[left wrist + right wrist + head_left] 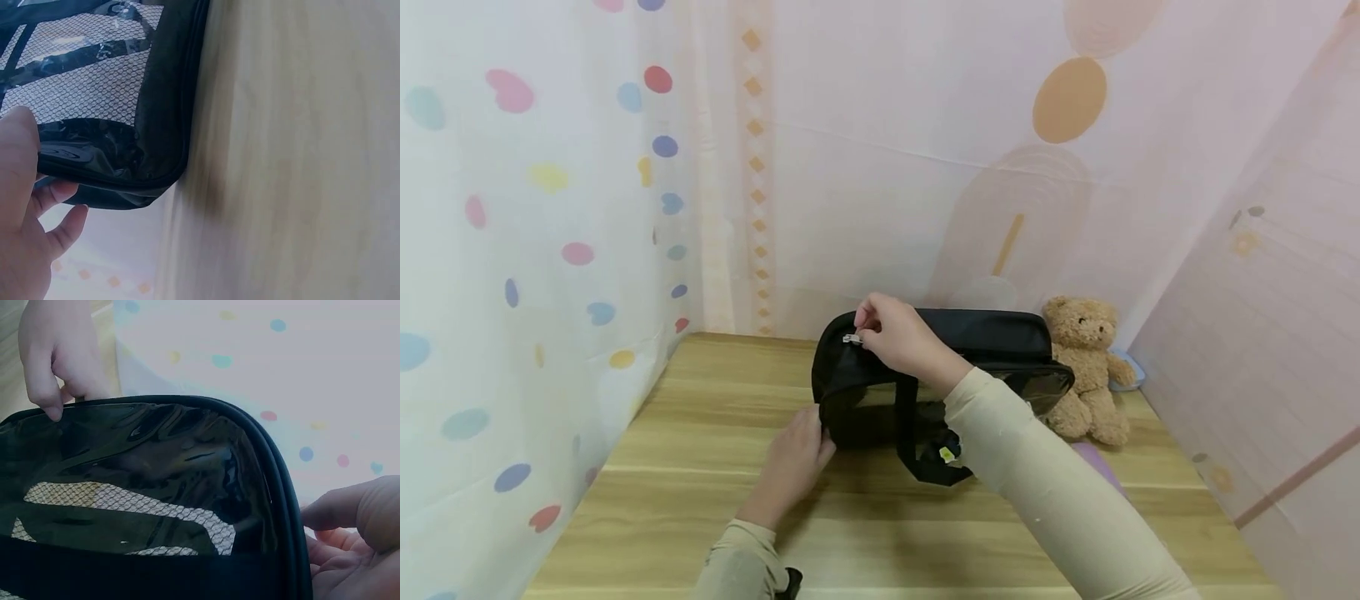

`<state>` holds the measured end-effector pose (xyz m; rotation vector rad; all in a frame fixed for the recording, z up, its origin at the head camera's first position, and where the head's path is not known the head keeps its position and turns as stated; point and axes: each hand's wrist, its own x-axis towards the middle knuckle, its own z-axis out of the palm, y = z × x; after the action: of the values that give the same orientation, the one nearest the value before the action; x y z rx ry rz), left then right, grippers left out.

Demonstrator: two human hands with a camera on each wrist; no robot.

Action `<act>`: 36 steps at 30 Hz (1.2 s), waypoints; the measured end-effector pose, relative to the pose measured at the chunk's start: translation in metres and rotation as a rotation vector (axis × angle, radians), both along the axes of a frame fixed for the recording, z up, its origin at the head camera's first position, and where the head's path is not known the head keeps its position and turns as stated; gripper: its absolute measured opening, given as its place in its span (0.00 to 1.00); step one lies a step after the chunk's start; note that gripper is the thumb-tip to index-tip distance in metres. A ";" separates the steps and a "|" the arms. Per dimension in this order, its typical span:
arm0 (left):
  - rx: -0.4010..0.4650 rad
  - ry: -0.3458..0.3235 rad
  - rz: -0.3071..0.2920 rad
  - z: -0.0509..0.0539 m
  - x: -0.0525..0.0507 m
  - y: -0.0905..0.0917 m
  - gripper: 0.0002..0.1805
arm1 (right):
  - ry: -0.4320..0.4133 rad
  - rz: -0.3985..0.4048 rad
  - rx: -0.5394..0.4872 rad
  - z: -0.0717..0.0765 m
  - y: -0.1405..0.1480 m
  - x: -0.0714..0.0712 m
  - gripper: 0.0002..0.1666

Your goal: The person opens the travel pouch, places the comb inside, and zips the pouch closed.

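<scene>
A black bag (865, 412) with clear and mesh panels stands on the wooden table. My right hand (898, 333) is at its upper left corner, thumb and fingers pinching at a silver zipper pull (852, 339). In the right wrist view, that hand (356, 537) is beside the bag's rounded edge (284, 500), its fingertips partly hidden. My left hand (793, 454) grips the bag's lower left side; in the left wrist view, the thumb of this hand (25, 206) lies over the clear panel (87, 147) and other fingers are behind the edge.
A brown teddy bear (1082, 367) sits against the bag's right end, with a light blue object (1127, 371) behind it. A purple item (1097, 467) lies partly under my right sleeve. Black handles (932, 471) hang at the bag's front. Patterned curtains (850, 167) stand behind the table (700, 467).
</scene>
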<state>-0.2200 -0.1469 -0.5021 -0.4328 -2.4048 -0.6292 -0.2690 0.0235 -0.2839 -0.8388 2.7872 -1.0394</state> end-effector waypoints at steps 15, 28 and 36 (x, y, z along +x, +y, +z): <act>0.014 -0.106 0.029 0.002 -0.004 -0.025 0.11 | -0.252 -0.037 -0.285 0.001 0.052 -0.005 0.16; 0.024 -0.153 0.007 0.004 -0.001 -0.045 0.08 | -0.302 -0.094 -0.493 0.001 0.128 0.010 0.22; 0.029 -0.158 0.005 0.004 0.002 -0.052 0.07 | -0.360 -0.093 -0.710 -0.008 0.174 0.020 0.14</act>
<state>-0.2184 -0.1985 -0.4979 -0.3770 -2.5414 -0.7184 -0.2494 0.1975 -0.2920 -0.4770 2.1683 -2.0121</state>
